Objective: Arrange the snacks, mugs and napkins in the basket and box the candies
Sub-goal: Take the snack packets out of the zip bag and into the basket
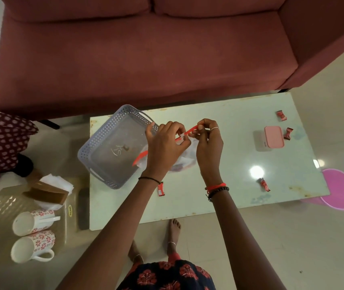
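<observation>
Both hands meet above the pale glossy table [240,122], pinching the red zip strip of a clear plastic snack bag [184,158]. Left hand [164,147] has thumb and forefinger closed on the strip's lower stretch; right hand [208,141] nips the upper end between its fingertips, the other fingers loosely curled. Whether they are sealing or opening the strip cannot be told.

That bag hangs just beside the near corner of the grey perforated plastic basket [95,141], which looks empty and overhangs the table's left edge. It is likely light, soft and slippery, sagging under its contents, so the stiff zip strip is the surest place to hold; a hand beneath would steady it for the set-down.

Four small red-wrapped candies [263,184] lie scattered on the table, light and easily pinched by their twisted ends, near the small pink-lidded box [273,136]. On a low glass side table at left, two white mugs with red flower print [34,221] lie on their sides beside white napkins in a brown holder [51,189]; the mugs are breakable, best taken by the handle.
</observation>
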